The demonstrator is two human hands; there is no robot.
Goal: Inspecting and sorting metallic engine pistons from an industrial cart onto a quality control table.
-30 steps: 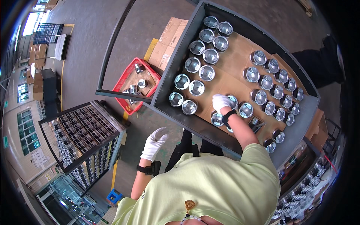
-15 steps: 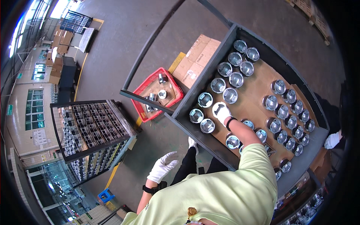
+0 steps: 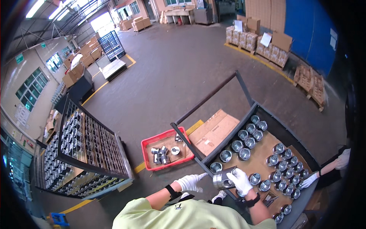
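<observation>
My right hand, in a white glove, grips a metal piston tipped on its side over the near left edge of the cart tray. My left hand, also gloved in white, is just left of that piston with its fingers stretched out; it holds nothing. In the tray, pistons stand in rows on brown cardboard, such as one silvery piston near the left wall. More of them are grouped on the right side.
A red crate with several pistons is on the floor, beside a flattened cardboard box. Left stands a rack full of pistons. At the right, another person's gloved hand touches the tray's edge. The cart's handle bar rises beyond.
My right hand has lifted a piston from the tray and brought it toward me. My left hand has moved right, toward it. The view has tilted up, and the other person's hand has reached the tray.
</observation>
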